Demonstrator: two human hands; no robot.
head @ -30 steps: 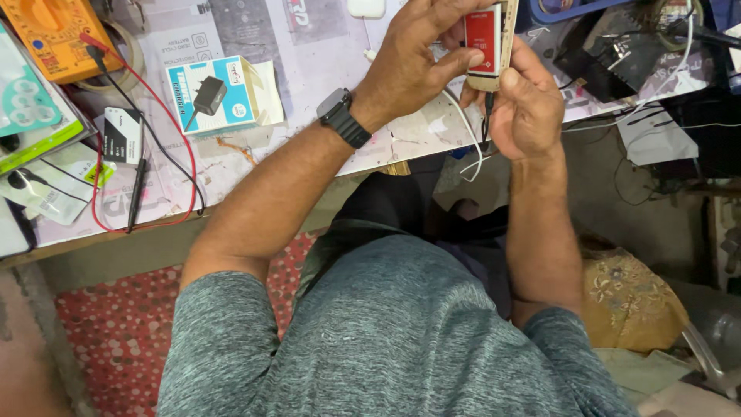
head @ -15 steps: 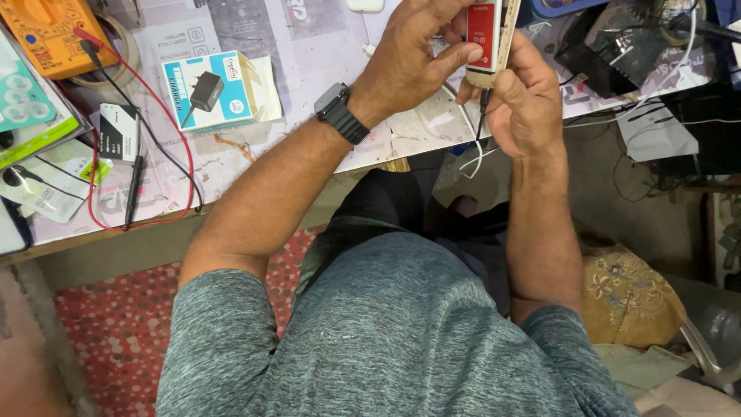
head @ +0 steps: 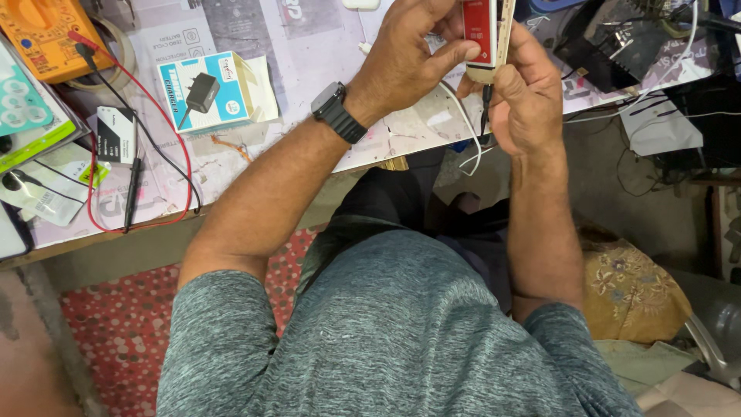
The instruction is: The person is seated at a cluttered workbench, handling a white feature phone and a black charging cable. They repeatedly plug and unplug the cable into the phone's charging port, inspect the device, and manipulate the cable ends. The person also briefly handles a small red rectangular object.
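both forearms reach up from the grey shirt to the bench edge, wrists bent inward so the 2 hands meet. the left hand, with a black watch on its wrist, curls its fingers shut on the red face of a small red and cream device. the right hand closes around the device's lower end from the other side. a white cable hangs just below it, between the wrists.

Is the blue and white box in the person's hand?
No, the blue and white box lies on the table, apart from both hands, which hold a small red and cream device.
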